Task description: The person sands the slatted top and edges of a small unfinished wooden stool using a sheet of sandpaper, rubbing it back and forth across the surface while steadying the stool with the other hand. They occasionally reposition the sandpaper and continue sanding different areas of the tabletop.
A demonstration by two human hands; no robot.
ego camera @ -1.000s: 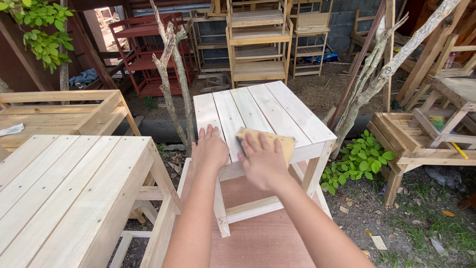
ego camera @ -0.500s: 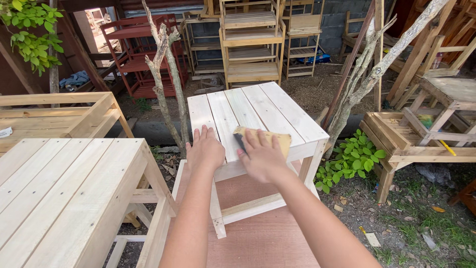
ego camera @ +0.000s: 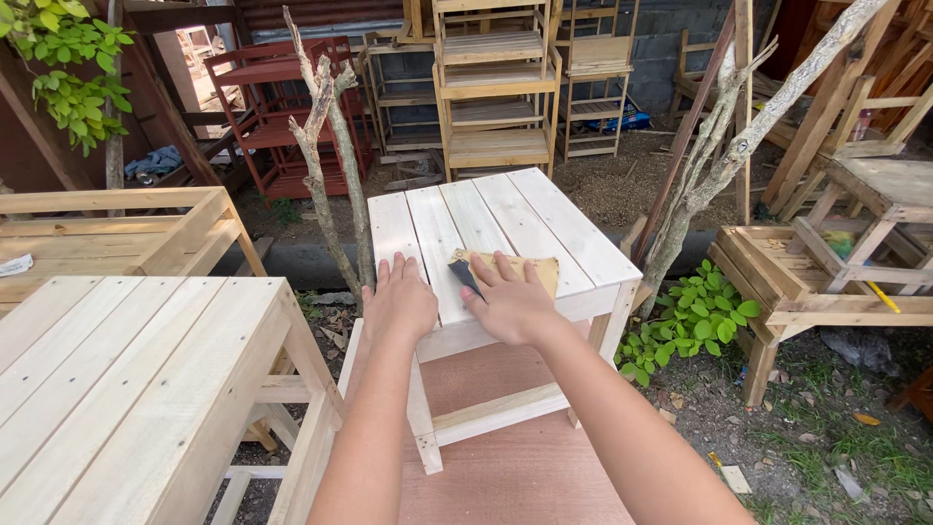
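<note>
A small pale wooden slatted table (ego camera: 525,209) stands in front of me on a brown plywood sheet (ego camera: 505,467). My left hand (ego camera: 398,303) lies flat, fingers apart, on the table's near left corner. My right hand (ego camera: 510,299) presses a tan sheet of sandpaper (ego camera: 539,270) flat against the near edge of the tabletop. One corner of the sheet is folded up and shows its dark side.
A larger pale slatted table (ego camera: 126,379) is close on my left. Bare branches (ego camera: 326,146) rise behind the small table, more on the right (ego camera: 739,146). Stacked wooden shelves (ego camera: 496,87), red racks (ego camera: 282,107), a leafy plant (ego camera: 690,316) and more furniture (ego camera: 836,253) surround.
Both hands stay on the tabletop. My right hand with the sandpaper has slid slightly toward the near edge. My view has shifted a little.
</note>
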